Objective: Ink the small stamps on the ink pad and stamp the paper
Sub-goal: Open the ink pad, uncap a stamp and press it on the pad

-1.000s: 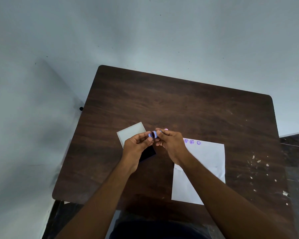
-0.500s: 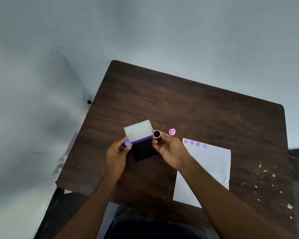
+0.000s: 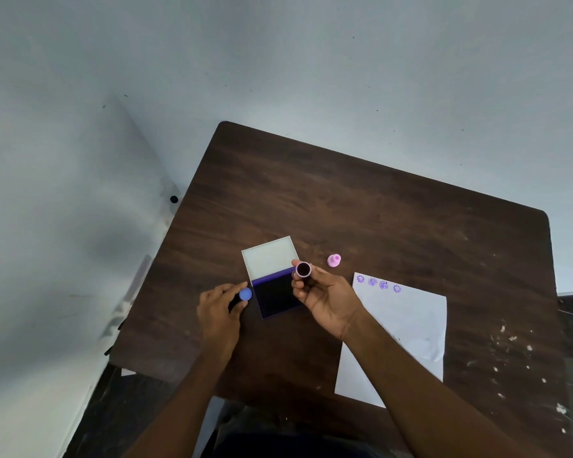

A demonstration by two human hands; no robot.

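An open ink pad (image 3: 277,294) lies mid-table, dark purple pad toward me, pale lid (image 3: 269,258) folded back. My right hand (image 3: 325,297) holds a small pink stamp (image 3: 303,269) above the pad's right edge, its dark inked face turned up. Left of the pad, my left hand (image 3: 219,310) pinches a small blue cap (image 3: 245,294) just above or on the table. Another pink stamp (image 3: 333,260) stands on the table right of the lid. The white paper (image 3: 407,328) lies to the right, with several purple prints (image 3: 378,284) along its far edge.
The dark wooden table (image 3: 361,209) stands in a corner, with pale walls behind it and to the left. White flecks (image 3: 510,355) dot its right side. The near table edge is under my forearms.
My hands came apart: the left carried the blue cap to the left of the ink pad and lowered it; the right kept the pink stamp over the pad.
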